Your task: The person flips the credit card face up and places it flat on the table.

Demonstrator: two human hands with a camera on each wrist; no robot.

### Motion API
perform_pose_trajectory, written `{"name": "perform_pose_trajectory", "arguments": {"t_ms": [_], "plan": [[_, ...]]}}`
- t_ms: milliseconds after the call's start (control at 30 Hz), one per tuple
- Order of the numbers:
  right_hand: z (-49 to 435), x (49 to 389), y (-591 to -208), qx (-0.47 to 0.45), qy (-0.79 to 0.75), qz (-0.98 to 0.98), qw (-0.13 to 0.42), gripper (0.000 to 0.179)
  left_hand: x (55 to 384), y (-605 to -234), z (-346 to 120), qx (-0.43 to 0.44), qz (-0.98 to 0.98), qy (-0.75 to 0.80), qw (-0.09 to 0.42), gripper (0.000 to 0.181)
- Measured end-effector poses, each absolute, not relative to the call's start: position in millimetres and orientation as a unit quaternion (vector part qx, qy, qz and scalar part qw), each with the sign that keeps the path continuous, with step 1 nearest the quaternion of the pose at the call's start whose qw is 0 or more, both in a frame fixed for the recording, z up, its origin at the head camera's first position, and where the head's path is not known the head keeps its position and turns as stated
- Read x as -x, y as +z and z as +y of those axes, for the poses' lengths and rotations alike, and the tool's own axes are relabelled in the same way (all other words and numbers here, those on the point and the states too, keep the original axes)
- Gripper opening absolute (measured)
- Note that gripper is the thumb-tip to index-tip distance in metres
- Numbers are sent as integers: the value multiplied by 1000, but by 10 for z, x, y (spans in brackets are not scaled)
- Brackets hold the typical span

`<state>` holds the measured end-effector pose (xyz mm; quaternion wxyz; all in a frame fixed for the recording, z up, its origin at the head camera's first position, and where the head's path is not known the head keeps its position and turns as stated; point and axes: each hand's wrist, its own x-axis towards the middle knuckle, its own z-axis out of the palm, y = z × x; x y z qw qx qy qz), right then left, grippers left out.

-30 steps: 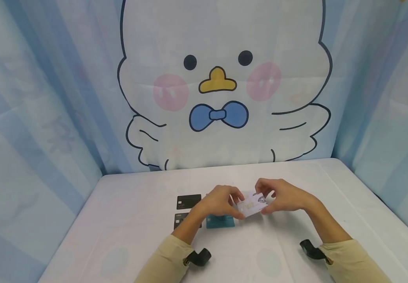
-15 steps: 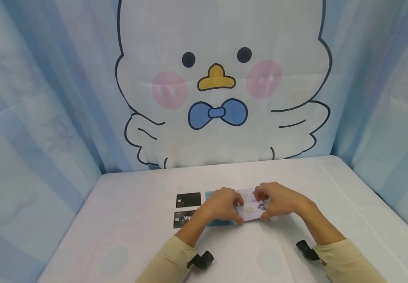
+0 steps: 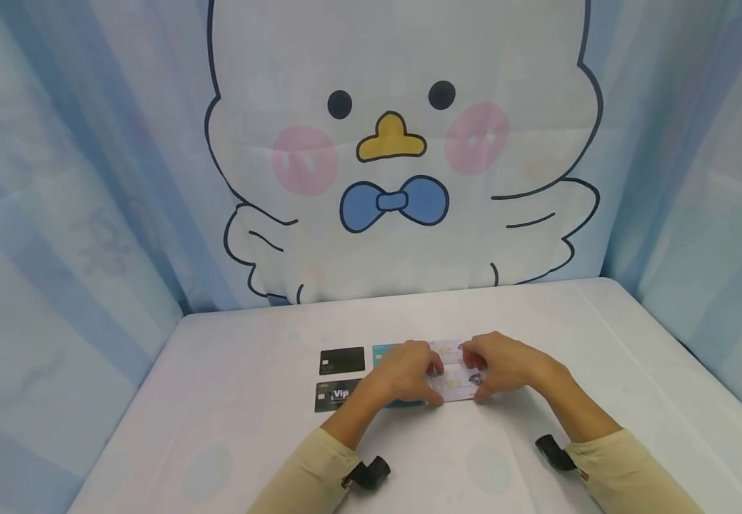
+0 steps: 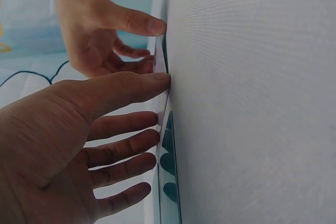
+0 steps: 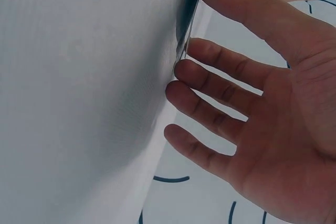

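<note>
A white bank card point(image 3: 453, 384) lies low over the table in the head view, in the front row of cards. My left hand point(image 3: 405, 371) holds its left edge between thumb and fingers. On the opposite edge, my right hand point(image 3: 504, 359) grips it the same way. Behind it is a second white card point(image 3: 445, 351), partly covered by fingers. To the left, a teal card point(image 3: 380, 351) and another teal card point(image 3: 409, 404) are mostly hidden by the left hand. In the left wrist view, both thumbs touch the white card's near edge at the tabletop.
A black card point(image 3: 342, 361) and a dark card marked Vip point(image 3: 328, 402) lie at the left of the rows, the latter partly behind the left forearm. The white-covered table point(image 3: 248, 371) meets a printed curtain point(image 3: 396, 264) at the back.
Both hands have lowered the white card from a tilted, raised position to nearly flat in front of the other white card. In the last half second they have barely moved.
</note>
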<state>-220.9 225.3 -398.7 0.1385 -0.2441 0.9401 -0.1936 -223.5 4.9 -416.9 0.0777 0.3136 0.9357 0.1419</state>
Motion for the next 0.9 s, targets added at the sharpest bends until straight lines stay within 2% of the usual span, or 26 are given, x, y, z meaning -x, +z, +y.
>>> {"name": "perform_pose_trajectory", "arguments": {"t_ms": [700, 900], "plan": [[2176, 2203, -4028, 212, -194, 943, 169, 45, 2178, -4166, 7, -303, 940, 137, 79, 43], [2213, 2208, -4027, 216, -206, 941, 162, 43, 2159, -4133, -30, -301, 943, 127, 61, 43]]}}
